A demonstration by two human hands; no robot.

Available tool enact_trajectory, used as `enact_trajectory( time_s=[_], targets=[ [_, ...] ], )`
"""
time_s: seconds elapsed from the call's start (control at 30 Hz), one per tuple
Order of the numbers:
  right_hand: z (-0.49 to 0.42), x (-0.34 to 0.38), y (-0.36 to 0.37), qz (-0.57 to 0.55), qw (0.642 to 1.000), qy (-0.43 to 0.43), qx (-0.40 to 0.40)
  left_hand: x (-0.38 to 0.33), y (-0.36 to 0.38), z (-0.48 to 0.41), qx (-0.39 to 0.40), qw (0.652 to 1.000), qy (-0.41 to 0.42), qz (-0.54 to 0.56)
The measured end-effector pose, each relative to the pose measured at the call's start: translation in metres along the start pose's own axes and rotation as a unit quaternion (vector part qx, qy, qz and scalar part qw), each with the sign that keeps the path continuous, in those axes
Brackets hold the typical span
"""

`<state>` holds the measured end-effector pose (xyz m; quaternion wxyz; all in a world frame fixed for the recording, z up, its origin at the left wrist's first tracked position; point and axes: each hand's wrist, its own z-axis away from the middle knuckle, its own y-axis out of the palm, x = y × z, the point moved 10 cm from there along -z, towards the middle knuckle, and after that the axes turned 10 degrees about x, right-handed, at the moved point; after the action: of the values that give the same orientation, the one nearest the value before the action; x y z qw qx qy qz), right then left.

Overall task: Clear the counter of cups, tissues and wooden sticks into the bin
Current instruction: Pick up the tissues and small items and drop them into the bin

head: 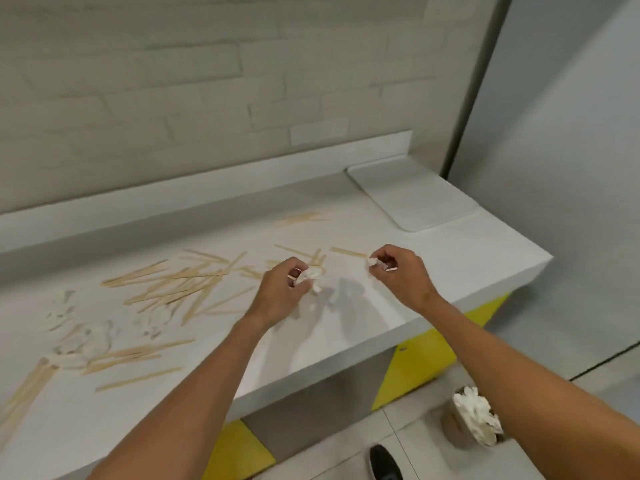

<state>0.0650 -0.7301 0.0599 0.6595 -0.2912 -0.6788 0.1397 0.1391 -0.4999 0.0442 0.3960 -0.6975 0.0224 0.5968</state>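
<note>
Tissue (314, 274), crumpled, is gripped by the left hand (284, 292) at frame centre; the right hand (401, 271) pinches a tissue scrap (372, 262). Wooden sticks (180, 285) lie scattered on the counter (450, 261) at centre left.

View: single wide-angle, head-worn.
Facing: forward and down, across desk (346, 327) toward brick wall (173, 81) in upper frame.
Nearness: close; desk filling left and centre, floor (415, 429) at lower right.
</note>
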Motion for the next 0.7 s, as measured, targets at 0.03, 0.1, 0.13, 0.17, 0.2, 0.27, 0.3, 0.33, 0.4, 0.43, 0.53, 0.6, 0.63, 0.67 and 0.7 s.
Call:
enact_trajectory(
  time_s=[0.03, 0.1, 0.13, 0.17, 0.2, 0.27, 0.3, 0.33, 0.4, 0.43, 0.53, 0.6, 0.63, 0.67, 0.7],
  targets=[
    [0.009, -0.012, -0.016, -0.002, 1.000, 0.009, -0.022, -0.011, 0.016, -0.006, 0.023, 1.000, 0.010, -0.009],
    [0.029, -0.036, -0.048, -0.005, 0.998, 0.028, -0.063, -0.032, 0.050, -0.018, 0.072, 0.997, 0.031, -0.025],
    [0.040, -0.050, -0.062, -0.005, 0.996, 0.037, -0.079, -0.043, 0.067, -0.024, 0.093, 0.994, 0.040, -0.030],
    [0.050, -0.064, -0.075, -0.005, 0.995, 0.046, -0.093, -0.052, 0.083, -0.030, 0.111, 0.992, 0.046, -0.033],
    [0.062, -0.080, -0.090, -0.006, 0.993, 0.055, -0.108, -0.062, 0.102, -0.037, 0.131, 0.989, 0.051, -0.035],
    [0.084, -0.112, -0.115, -0.006, 0.988, 0.080, -0.132, -0.079, 0.140, -0.049, 0.171, 0.983, 0.058, -0.037],
    [0.094, -0.129, -0.127, -0.007, 0.986, 0.095, -0.140, -0.088, 0.162, -0.055, 0.191, 0.979, 0.064, -0.037],
    [0.105, -0.147, -0.140, -0.010, 0.984, 0.110, -0.143, -0.097, 0.187, -0.061, 0.211, 0.974, 0.070, -0.035],
    [0.124, -0.183, -0.159, -0.021, 0.979, 0.143, -0.143, -0.112, 0.233, -0.070, 0.245, 0.966, 0.081, -0.032],
    [0.133, -0.202, -0.169, -0.030, 0.976, 0.163, -0.140, -0.119, 0.258, -0.075, 0.260, 0.961, 0.085, -0.032],
    [0.158, -0.261, -0.191, -0.069, 0.965, 0.223, -0.122, -0.128, 0.331, -0.091, 0.296, 0.951, 0.085, -0.039],
    [0.172, -0.298, -0.203, -0.072, 0.958, 0.254, -0.111, -0.125, 0.379, -0.102, 0.320, 0.943, 0.071, -0.060],
    [0.178, -0.317, -0.208, -0.072, 0.954, 0.270, -0.107, -0.119, 0.402, -0.106, 0.331, 0.939, 0.059, -0.067],
    [0.185, -0.337, -0.212, -0.072, 0.950, 0.286, -0.103, -0.113, 0.426, -0.111, 0.340, 0.937, 0.049, -0.067],
    [0.191, -0.359, -0.214, -0.072, 0.945, 0.303, -0.099, -0.105, 0.449, -0.117, 0.347, 0.934, 0.040, -0.071]
  ],
)
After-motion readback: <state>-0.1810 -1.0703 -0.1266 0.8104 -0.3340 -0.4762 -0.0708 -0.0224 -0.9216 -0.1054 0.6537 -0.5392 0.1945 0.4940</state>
